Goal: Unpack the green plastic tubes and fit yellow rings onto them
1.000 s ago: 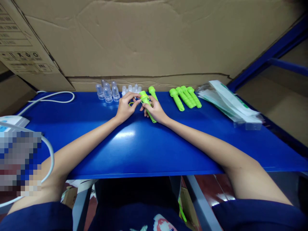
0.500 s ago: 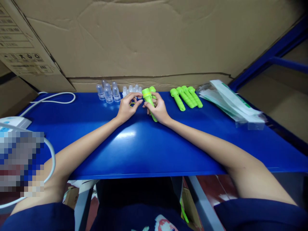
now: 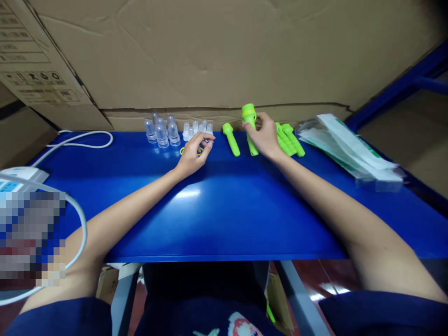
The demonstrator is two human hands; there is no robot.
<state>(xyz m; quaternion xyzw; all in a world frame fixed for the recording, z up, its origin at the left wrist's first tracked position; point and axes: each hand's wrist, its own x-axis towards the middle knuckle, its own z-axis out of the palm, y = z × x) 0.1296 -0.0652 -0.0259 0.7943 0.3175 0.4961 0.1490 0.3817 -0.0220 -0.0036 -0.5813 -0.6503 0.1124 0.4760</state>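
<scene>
My right hand (image 3: pixel 266 137) grips a bright green torch-shaped tube (image 3: pixel 249 113), its wide ringed head up and its narrow end near the table. Just left of it lies another green tube (image 3: pixel 231 140), while several more green tubes (image 3: pixel 289 140) lie side by side behind my right hand. My left hand (image 3: pixel 192 154) rests low over the table, fingers curved and thumb apart, with nothing visible in its grasp. Thin yellow rings (image 3: pixel 182 150) lie beside and partly beneath that hand. Beyond it stand small clear caps (image 3: pixel 186 132), and to their left larger clear domed caps (image 3: pixel 162 135).
The blue table (image 3: pixel 217 214) backs onto a cardboard wall (image 3: pixel 210 60). Clear plastic bags with white and green strips (image 3: pixel 353 149) lie at the right. A pale cable (image 3: pixel 87 148) loops on the left near a white device (image 3: pixel 31 176). A blue metal frame (image 3: pixel 395 88) rises at the right.
My right hand has carried its green tube rightward, towards the row of green tubes. The other green tube, partly hidden before, is now in full view. My left hand has stayed near the rings.
</scene>
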